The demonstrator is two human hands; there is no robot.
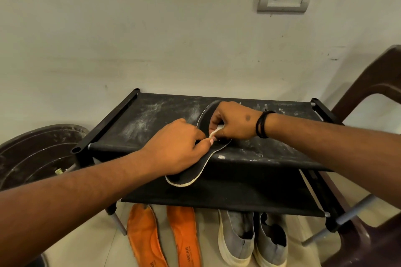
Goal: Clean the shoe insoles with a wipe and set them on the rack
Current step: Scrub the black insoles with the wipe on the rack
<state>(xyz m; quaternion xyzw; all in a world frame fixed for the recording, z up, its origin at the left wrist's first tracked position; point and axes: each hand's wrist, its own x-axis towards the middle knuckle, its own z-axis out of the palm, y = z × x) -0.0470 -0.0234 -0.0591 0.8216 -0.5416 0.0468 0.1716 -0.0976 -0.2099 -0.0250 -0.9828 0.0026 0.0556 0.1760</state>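
Insole [196, 171], dark with a pale edge, lies on the top shelf of the rack [152, 112], heel end hanging over the front edge. Left hand [175, 149] rests on the rear half, fingers curled and pinching one end of the white wipe [216, 131]. Right hand [233, 120] is bunched over the middle of the insole, fingers closed round the rest of the wipe.

Step in hand, as I read it: gathering or refolding the wipe before scrubbing. Best done by pinning the heel flat with the left hand so the overhanging end cannot flip, then stroking the wad toe-to-heel in one direction. Shelf fabric is dusty with white powder; keep the cleaned face up and off that dust.

Two orange insoles [144, 236] and a pair of grey shoes [252, 238] wait on the floor under the rack. Brown chair [373, 84] stands at right.
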